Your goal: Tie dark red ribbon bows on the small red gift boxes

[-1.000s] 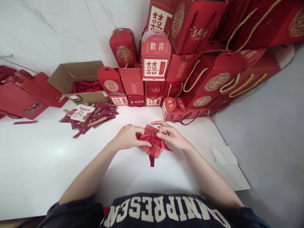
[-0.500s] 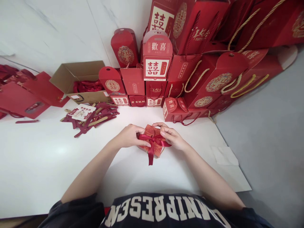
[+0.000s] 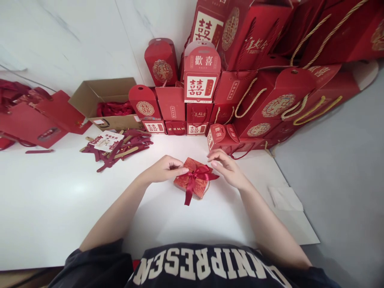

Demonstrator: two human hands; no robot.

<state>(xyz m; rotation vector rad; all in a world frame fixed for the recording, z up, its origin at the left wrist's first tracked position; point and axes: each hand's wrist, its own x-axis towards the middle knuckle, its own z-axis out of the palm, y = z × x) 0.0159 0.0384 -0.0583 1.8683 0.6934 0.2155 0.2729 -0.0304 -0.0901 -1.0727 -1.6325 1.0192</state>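
A small red patterned gift box (image 3: pixel 192 185) lies on the white table (image 3: pixel 60 208) in front of me. A dark red ribbon bow (image 3: pixel 200 174) is tied on top, and one tail hangs down the front. My left hand (image 3: pixel 163 170) is curled, its thumb and forefinger pinched at the box's upper left edge. My right hand (image 3: pixel 227 168) hovers just right of the bow with its fingers loosely apart and nothing in them.
Stacked red gift boxes and rope-handled bags (image 3: pixel 201 80) fill the back and right. An open cardboard box (image 3: pixel 102 94) holding red ribbon sits back left, with a pile of dark red strips (image 3: pixel 120 146) before it. Flat red bags (image 3: pixel 33 120) lie far left. White paper (image 3: pixel 285 198) lies near the table's right edge.
My right hand has let go of the ribbon and drawn back to the right with its fingers opening. My left hand has slid to the box's left edge. The bow now stands tied.
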